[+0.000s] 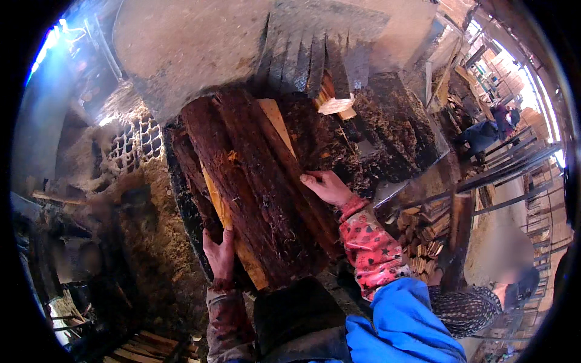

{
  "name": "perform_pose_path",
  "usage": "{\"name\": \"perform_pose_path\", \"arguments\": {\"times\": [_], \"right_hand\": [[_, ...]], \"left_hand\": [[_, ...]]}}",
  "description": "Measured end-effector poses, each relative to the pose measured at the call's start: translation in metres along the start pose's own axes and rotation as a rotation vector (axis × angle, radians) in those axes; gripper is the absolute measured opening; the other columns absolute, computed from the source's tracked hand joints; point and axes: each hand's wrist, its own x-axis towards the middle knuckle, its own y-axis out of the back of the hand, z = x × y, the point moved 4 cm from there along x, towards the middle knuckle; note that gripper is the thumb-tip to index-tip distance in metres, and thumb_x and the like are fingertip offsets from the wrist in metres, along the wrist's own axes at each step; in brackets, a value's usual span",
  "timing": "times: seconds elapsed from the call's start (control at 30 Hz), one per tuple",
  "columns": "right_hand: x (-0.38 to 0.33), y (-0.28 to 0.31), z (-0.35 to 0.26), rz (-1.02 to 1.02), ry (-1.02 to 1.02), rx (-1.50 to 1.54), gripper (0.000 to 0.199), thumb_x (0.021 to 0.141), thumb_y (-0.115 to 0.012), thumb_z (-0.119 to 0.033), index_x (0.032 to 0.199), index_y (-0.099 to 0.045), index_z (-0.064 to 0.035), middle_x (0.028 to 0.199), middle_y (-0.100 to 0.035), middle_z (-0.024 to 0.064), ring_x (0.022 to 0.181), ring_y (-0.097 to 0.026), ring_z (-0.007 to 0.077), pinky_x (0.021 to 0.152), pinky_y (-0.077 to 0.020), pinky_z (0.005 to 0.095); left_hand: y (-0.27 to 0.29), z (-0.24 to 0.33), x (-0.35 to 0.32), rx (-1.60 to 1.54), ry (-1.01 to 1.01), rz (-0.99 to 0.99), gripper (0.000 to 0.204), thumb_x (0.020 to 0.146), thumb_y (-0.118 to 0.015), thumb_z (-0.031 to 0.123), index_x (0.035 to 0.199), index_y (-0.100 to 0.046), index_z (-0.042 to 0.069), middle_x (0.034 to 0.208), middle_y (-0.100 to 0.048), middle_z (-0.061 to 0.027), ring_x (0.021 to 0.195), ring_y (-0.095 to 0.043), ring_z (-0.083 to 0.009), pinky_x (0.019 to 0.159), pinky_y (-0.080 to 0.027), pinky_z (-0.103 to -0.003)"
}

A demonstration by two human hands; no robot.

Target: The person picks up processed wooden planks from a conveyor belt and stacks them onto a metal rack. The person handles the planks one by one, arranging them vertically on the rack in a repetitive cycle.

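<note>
A stack of long bark-covered wood slabs (pixel 242 181) lies in front of me, dark reddish-brown on top, running toward the hanging strips. Pale orange sawn wood (pixel 216 196) shows along its left side. My left hand (pixel 219 254) is closed on the near left edge of the stack, thumb and fingers by the sawn wood. My right hand (pixel 328 186) is closed on the right edge, fingers bent with the tips against the bark. What lies under the slabs is hidden.
Dark hanging strips (pixel 315 63) and a big dusty metal hood (pixel 187 48) stand ahead. A cut wood end (pixel 337 106) pokes out beneath the strips. Bark scraps cover the metal bed (pixel 393 133). One person (pixel 463 308) is close at right, another (pixel 487 133) farther off. Split wood (pixel 423 233) is piled at right.
</note>
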Motion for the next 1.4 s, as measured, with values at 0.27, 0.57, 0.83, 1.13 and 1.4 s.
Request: {"name": "perform_pose_path", "arguments": {"times": [0.27,0.57,0.83,1.13,1.4], "right_hand": [[-0.008,-0.019,-0.015,0.131,0.115,0.029,0.052,0.090,-0.058,-0.046,0.104,-0.065,0.0035,0.086,-0.068,0.0203,0.085,-0.066,0.0333,0.073,-0.0509,0.0363],[-0.043,-0.035,-0.009,0.127,0.068,-0.017,0.052,0.090,-0.057,-0.043,0.105,-0.063,0.0066,0.085,-0.065,0.0251,0.082,-0.065,0.0378,0.070,-0.0497,0.0396],[-0.153,-0.060,-0.010,0.162,0.158,0.050,0.037,0.090,-0.062,-0.025,0.113,-0.059,0.0029,0.095,-0.061,0.0194,0.090,-0.060,0.0297,0.073,-0.0485,0.0372],[-0.171,-0.096,0.059,-0.175,-0.242,0.511,0.056,0.091,-0.059,-0.043,0.122,-0.052,0.0030,0.114,-0.058,0.0132,0.101,-0.056,0.0230,0.088,-0.0466,0.0374],[-0.163,-0.131,0.096,-0.197,-0.498,0.997,0.073,0.093,-0.042,-0.060,0.137,-0.038,-0.0029,0.123,-0.053,0.0144,0.106,-0.057,0.0270,0.083,-0.0502,0.0399]], "left_hand": [[0.009,-0.037,0.007,-0.043,0.073,-0.006,0.074,0.084,-0.072,0.032,0.131,-0.037,-0.014,0.124,-0.054,-0.0176,0.114,-0.050,-0.0203,0.096,-0.041,-0.031],[0.018,-0.022,-0.021,0.068,-0.019,-0.015,0.060,0.081,-0.076,0.028,0.122,-0.048,-0.005,0.112,-0.061,-0.0110,0.100,-0.057,-0.0168,0.088,-0.047,-0.031],[0.062,-0.020,-0.132,-0.014,0.231,0.037,0.063,0.085,-0.070,0.026,0.130,-0.044,-0.008,0.120,-0.057,-0.0137,0.108,-0.054,-0.0183,0.093,-0.044,-0.032],[0.082,-0.043,-0.170,-0.547,0.592,-0.040,0.056,0.094,-0.052,0.042,0.128,-0.051,-0.003,0.118,-0.060,-0.0124,0.105,-0.057,-0.0208,0.091,-0.045,-0.033],[0.079,-0.026,-0.150,-0.936,0.678,-0.342,0.053,0.092,-0.054,0.046,0.128,-0.055,0.007,0.123,-0.060,-0.0084,0.109,-0.057,-0.0244,0.096,-0.044,-0.038]]}}
